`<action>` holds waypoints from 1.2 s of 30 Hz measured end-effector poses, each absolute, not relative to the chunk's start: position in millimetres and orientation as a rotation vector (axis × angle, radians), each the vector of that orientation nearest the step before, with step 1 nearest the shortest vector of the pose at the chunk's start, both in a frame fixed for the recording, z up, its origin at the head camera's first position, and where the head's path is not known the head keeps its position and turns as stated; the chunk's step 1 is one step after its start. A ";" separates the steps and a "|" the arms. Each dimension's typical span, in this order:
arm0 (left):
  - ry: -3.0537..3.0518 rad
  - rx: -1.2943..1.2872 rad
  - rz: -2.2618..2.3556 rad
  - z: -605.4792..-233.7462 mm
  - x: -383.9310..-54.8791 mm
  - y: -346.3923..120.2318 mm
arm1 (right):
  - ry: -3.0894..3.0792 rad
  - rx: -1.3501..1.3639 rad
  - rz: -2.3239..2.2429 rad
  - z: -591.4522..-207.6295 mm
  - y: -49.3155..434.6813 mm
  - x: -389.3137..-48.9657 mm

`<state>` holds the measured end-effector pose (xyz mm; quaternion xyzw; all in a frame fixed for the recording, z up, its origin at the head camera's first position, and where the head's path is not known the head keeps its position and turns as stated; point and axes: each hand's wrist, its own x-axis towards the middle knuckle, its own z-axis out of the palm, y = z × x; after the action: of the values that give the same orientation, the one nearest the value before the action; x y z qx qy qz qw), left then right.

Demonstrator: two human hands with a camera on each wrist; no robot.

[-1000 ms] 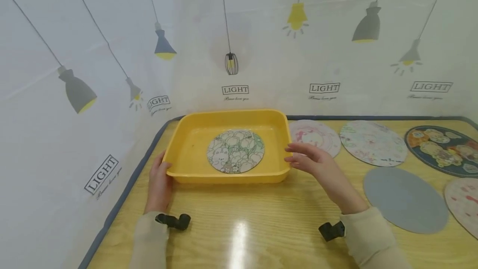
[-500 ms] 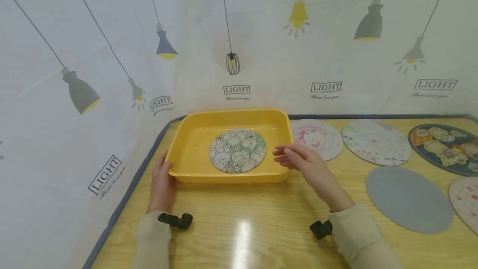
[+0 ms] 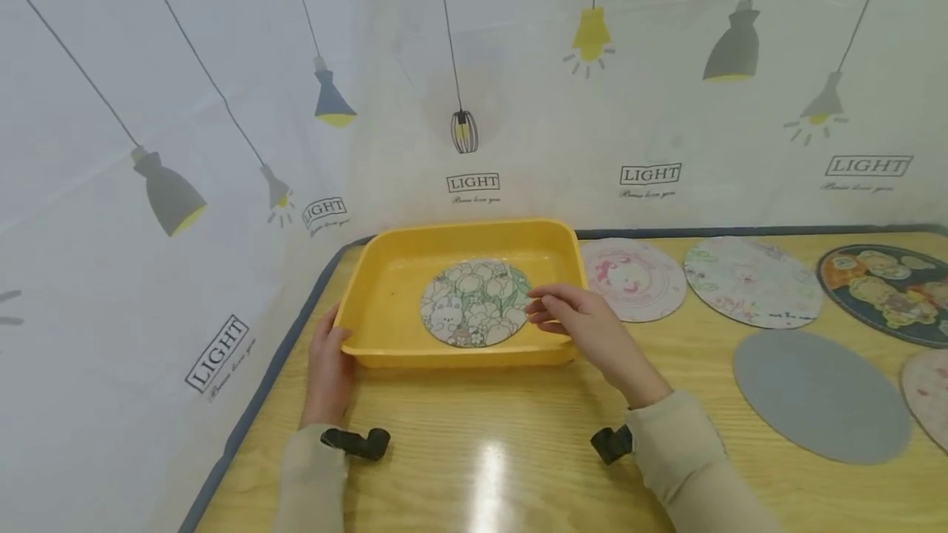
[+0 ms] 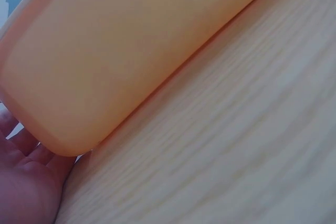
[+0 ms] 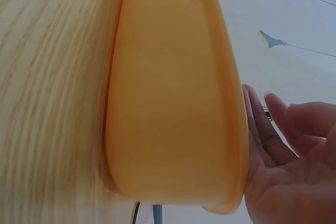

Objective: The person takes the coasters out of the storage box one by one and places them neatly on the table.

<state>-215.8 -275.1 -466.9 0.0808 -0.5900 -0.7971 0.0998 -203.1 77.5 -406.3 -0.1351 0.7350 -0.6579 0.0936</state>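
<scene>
A yellow plastic tray [image 3: 388, 356] stands on the wooden table, and a round mat printed with flowers and a white rabbit [image 3: 474, 303] lies inside it. At the tray's front left corner, my left hand [image 3: 328, 368] holds the side, thumb at the rim and fingers along the outer wall. The left wrist view has that hand [image 4: 29, 177] close against the corner. My right hand [image 3: 585, 331] reaches over the right part of the tray, fingers loosely extended and holding nothing. Its fingertips overlap the mat's right edge in the head view. From the right wrist, the hand [image 5: 294, 156] appears above the rim.
Right of the tray lie several round mats: a pink one [image 3: 637, 280], a pale floral one [image 3: 751, 282], a dark one with bears [image 3: 889, 290] and a plain grey one [image 3: 822, 397]. A lamp-printed white sheet [image 3: 541, 97] hangs behind the table.
My right hand has moved left from the tray's right rim to over its inside, up to the mat's edge. The left hand keeps its place at the corner. The view has shifted slightly.
</scene>
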 end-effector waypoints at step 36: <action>-1.794 0.264 -2.328 -467.2 -217.5 -276.9 | 2.199 -0.355 -1.768 -406.2 57.4 -227.6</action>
<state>-217.5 -276.9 -467.2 0.0890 -0.6051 -0.7854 0.0952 -227.6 57.4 -406.2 -0.1233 0.7646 -0.6149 0.1484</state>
